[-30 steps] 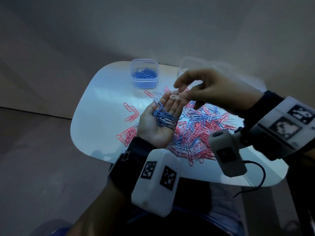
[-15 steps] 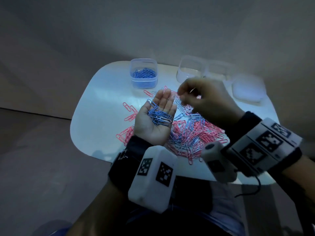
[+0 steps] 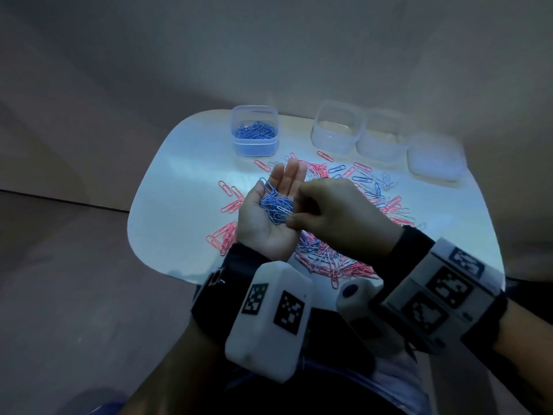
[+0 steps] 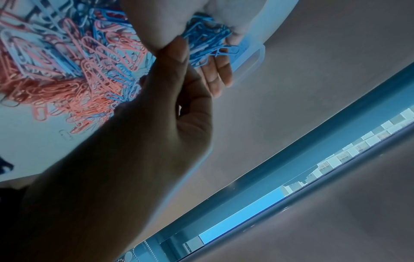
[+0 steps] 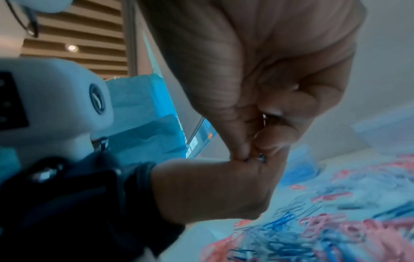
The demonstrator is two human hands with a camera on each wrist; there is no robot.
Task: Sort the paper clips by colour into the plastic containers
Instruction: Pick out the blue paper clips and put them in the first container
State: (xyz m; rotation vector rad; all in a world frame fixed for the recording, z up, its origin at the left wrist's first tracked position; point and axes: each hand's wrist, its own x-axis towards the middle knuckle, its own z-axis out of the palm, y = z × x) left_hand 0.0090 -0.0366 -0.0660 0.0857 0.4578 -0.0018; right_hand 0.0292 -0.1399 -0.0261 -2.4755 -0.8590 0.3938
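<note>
Head view. The left hand [image 3: 269, 211] lies palm up above the worktop [image 3: 179, 187], fingers straight and relaxed, carrying a small heap of blue clips [image 3: 276, 206] in the palm. The right hand [image 3: 332, 211] is curled over that palm, fingertips down at the heap; whether a clip is pinched cannot be told from here. Beneath and around both hands lies the mixed pile of pink, blue and pale clips [image 3: 335, 256]. At the far edge stand four plastic containers: the blue-filled container [image 3: 255, 134] on the left, then three clear containers [image 3: 338, 127] that look empty, though the far ones are blurred.

Left wrist view. The blue clips [image 4: 208, 42] rest tangled against the left fingers [image 4: 215, 70], and the right hand's fingertips [image 4: 161, 31] press in beside them. The mixed pile [image 4: 74, 70] spreads on the worktop beyond.

Right wrist view. The right thumb and forefinger [image 5: 253, 141] close together on a small dark item at the left palm [image 5: 212, 186], apparently a blue clip; blur prevents certainty.

Assessment. The clips appear light, stiff, smooth wire items, prone to hook into one another. Judged best taken singly by a fingertip pinch across the loops, lifted slowly so that linked neighbours drop free. The palmful is better tipped into the blue-filled container than picked out.
</note>
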